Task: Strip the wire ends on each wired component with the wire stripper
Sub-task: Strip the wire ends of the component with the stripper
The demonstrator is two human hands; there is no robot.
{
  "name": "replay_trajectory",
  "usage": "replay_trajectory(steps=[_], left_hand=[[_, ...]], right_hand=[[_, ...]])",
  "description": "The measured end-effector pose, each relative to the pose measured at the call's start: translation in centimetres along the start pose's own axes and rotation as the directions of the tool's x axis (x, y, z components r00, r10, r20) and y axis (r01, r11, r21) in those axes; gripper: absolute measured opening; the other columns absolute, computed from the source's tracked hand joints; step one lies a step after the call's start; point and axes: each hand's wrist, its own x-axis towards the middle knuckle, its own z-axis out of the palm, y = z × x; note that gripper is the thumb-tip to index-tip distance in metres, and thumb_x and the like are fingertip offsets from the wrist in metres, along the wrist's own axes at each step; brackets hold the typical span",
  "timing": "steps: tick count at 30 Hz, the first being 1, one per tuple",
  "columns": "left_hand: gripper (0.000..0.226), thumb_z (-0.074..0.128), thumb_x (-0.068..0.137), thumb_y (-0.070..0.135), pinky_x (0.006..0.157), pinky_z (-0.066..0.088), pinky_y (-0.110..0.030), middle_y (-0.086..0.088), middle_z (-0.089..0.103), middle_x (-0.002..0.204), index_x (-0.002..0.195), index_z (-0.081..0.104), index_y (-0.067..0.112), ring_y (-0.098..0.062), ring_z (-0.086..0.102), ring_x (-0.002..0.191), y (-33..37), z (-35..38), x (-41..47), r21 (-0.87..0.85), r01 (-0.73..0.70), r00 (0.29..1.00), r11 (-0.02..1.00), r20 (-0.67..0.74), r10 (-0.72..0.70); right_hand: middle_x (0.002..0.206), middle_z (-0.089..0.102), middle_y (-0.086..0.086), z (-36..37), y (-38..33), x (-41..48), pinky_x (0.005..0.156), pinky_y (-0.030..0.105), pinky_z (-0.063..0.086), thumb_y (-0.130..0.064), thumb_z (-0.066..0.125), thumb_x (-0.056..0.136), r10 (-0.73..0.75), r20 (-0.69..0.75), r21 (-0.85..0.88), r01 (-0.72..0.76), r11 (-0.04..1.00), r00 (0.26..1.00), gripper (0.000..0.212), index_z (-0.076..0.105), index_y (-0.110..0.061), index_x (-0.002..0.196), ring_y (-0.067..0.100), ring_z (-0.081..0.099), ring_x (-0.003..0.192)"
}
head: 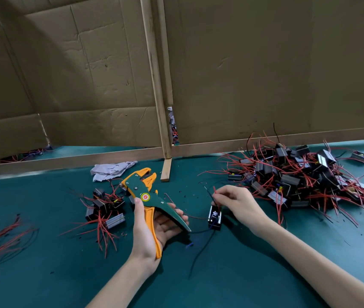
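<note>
When going from left to right, first loose red wires (1, 238) far out past the left hand, then a small heap of black parts (105, 210) just beside it. Next the left hand (152, 232), palm up, thumb and curled fingers round the wire stripper (145, 196), handles spread apart, orange mouth pointing away. Between the two hands, one small black part (214, 216), on the green table (243, 274) or just above it, hard to tell. Thin wires (214, 193) going up from it to the right hand (236, 203), pinched there near the tips between thumb and fingers. Far right of that hand, a big heap (305, 174) of more parts. Probably very light, that little part, and easy to drag by its wires. Bendy and floppy, those wires, so best held close to the end to keep the tip straight for the mouth of the tool. Best not to pull hard: could tear loose at the part.
</note>
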Motion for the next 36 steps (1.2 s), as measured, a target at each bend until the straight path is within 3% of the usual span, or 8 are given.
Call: replay_trajectory(steps=[4, 7, 12, 17, 24, 27, 31, 36], left_hand=[[0.083, 0.03, 0.088, 0.071, 0.076, 0.057, -0.047, -0.025, 0.066, 0.086, 0.095, 0.061, -0.005, -0.037, 0.068, 0.078, 0.4, -0.4, 0.2, -0.065, 0.012, 1.0, 0.998, -0.02, -0.013], [0.082, 0.03, 0.089, 0.071, 0.074, 0.057, -0.047, -0.025, 0.066, 0.086, 0.097, 0.06, -0.005, -0.038, 0.068, 0.078, 0.5, -0.5, 0.2, -0.096, 0.018, 0.999, 0.995, -0.033, -0.021], [0.081, 0.03, 0.09, 0.069, 0.068, 0.059, -0.044, -0.025, 0.067, 0.086, 0.098, 0.06, -0.005, -0.038, 0.069, 0.078, 0.7, -0.6, 0.2, -0.127, 0.018, 0.999, 0.992, -0.041, -0.023], [0.08, 0.031, 0.089, 0.069, 0.065, 0.059, -0.043, -0.024, 0.069, 0.087, 0.095, 0.062, -0.004, -0.038, 0.07, 0.079, 1.0, -0.7, 0.3, -0.195, 0.024, 0.998, 0.981, -0.055, -0.035], [0.078, 0.033, 0.09, 0.069, 0.065, 0.059, -0.044, -0.024, 0.069, 0.088, 0.094, 0.062, -0.004, -0.037, 0.07, 0.079, 1.3, -0.6, 0.4, -0.254, 0.059, 0.997, 0.965, -0.036, -0.07], [0.079, 0.037, 0.087, 0.07, 0.066, 0.058, -0.045, -0.025, 0.067, 0.085, 0.09, 0.065, -0.005, -0.038, 0.069, 0.076, 1.3, -0.3, 0.2, -0.199, 0.112, 0.994, 0.973, 0.021, -0.11], [0.082, 0.042, 0.076, 0.075, 0.072, 0.055, -0.045, -0.023, 0.064, 0.083, 0.086, 0.071, 0.0, -0.037, 0.066, 0.076, 0.8, 0.2, -0.5, 0.005, 0.251, 0.952, 0.968, 0.182, -0.247], [0.087, 0.031, 0.078, 0.074, 0.073, 0.054, -0.042, -0.025, 0.064, 0.084, 0.09, 0.068, -0.003, -0.036, 0.065, 0.076, 0.5, 1.0, -1.7, 0.193, 0.34, 0.859, 0.92, 0.334, -0.388]], right_hand=[[0.081, 0.071, 0.0, -1.0, -0.5, -0.7, 0.09, 0.038, 0.049, -0.011, 0.049, 0.099, 0.047, -0.031, 0.265, -0.038, 0.964, 0.998, 0.012, 0.057, -0.009, 0.09, 0.019, 0.067, 0.09], [0.088, 0.067, 0.007, -1.4, -0.9, -1.1, 0.089, 0.045, 0.049, -0.014, 0.042, 0.102, 0.078, 0.005, 0.418, -0.073, 0.906, 0.997, 0.012, 0.049, -0.012, 0.093, 0.016, 0.062, 0.087], [0.078, 0.059, 0.008, -1.5, -1.0, -1.5, 0.074, 0.039, 0.059, -0.002, 0.047, 0.098, 0.097, 0.077, 0.5, -0.123, 0.857, 0.992, 0.006, 0.052, -0.005, 0.098, 0.017, 0.056, 0.073], [0.074, 0.066, 0.006, -2.5, -1.5, -1.6, 0.055, 0.021, 0.048, -0.015, 0.062, 0.085, 0.121, 0.139, 0.577, -0.179, 0.797, 0.983, 0.017, 0.073, -0.007, 0.096, 0.015, 0.058, 0.063], [0.085, 0.072, 0.01, -2.9, -2.2, -1.8, 0.063, 0.019, 0.054, -0.029, 0.064, 0.077, 0.14, 0.186, 0.596, -0.225, 0.771, 0.973, 0.026, 0.073, -0.005, 0.078, 0.015, 0.067, 0.074], [0.088, 0.067, 0.007, -2.8, -2.7, -2.3, 0.069, 0.039, 0.058, -0.028, 0.06, 0.085, 0.109, 0.292, 0.676, -0.286, 0.679, 0.95, 0.022, 0.064, -0.009, 0.077, 0.021, 0.066, 0.081], [0.079, 0.06, 0.006, -2.2, -3.3, -2.9, 0.052, 0.03, 0.05, -0.033, 0.059, 0.083, 0.116, 0.354, 0.599, -0.32, 0.734, 0.928, 0.024, 0.059, -0.015, 0.068, 0.015, 0.059, 0.066], [0.078, 0.063, 0.009, -1.9, -3.5, -3.4, 0.059, 0.035, 0.056, -0.033, 0.063, 0.079, 0.089, 0.353, 0.631, -0.308, 0.712, 0.931, 0.026, 0.057, -0.016, 0.061, 0.019, 0.065, 0.069]])
